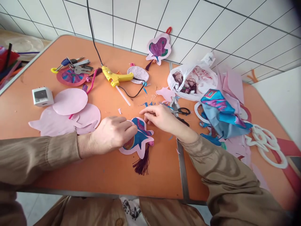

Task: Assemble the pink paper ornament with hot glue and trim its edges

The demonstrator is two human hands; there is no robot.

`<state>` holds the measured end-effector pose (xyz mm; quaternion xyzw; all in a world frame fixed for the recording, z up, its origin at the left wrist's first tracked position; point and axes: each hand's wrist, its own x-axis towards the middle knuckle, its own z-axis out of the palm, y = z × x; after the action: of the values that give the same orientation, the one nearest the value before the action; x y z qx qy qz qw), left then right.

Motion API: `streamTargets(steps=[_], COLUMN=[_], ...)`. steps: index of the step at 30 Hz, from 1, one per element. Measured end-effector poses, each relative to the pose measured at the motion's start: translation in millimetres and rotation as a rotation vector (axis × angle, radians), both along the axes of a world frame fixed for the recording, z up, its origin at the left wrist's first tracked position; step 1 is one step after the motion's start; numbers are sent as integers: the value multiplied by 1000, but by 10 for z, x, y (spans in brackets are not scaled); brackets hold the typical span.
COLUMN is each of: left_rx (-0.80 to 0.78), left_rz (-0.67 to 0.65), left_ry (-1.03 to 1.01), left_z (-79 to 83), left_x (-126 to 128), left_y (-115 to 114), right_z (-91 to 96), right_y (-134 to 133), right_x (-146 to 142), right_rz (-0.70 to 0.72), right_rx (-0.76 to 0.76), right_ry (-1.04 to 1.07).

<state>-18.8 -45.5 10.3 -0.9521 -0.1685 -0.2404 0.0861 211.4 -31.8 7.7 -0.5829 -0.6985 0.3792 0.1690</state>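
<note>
A: First, how do the hands stand?

B: Left hand (114, 133): curled over the left part of the ornament (141, 142); any grip is hidden. Right hand (162, 120): fingers loosely bent at its far edge; whether they pinch something cannot be told.

A: Ornament position?

B: On the table (162, 175), near side, tassel (142, 162) pointing near. Recommended: hold the piece flat, apply light pressure, avoid bending the rim, and leave the tassel free.

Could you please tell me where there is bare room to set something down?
The table looks bare between the left sleeve and front edge, and between the tassel and metal seam. A smaller patch lies left of the charger. The right side, from scissors and bag to fabric, is crowded.
</note>
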Motion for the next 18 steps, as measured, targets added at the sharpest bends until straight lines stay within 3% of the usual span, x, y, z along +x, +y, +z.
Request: streamTargets(steps=[4, 14, 18], left_rx=[-73, -282, -452], left_rz=[45, 145, 203], left_ry=[-30, -12, -41], left_z=[2, -119, -80], left_x=[36, 58, 29], left_y=[50, 154, 186], right_z=[0, 0, 22], right_y=[11, 0, -22], right_x=[13, 67, 55], right_rz=[77, 162, 145], right_rx=[-82, -38, -24], right_ry=[55, 122, 148])
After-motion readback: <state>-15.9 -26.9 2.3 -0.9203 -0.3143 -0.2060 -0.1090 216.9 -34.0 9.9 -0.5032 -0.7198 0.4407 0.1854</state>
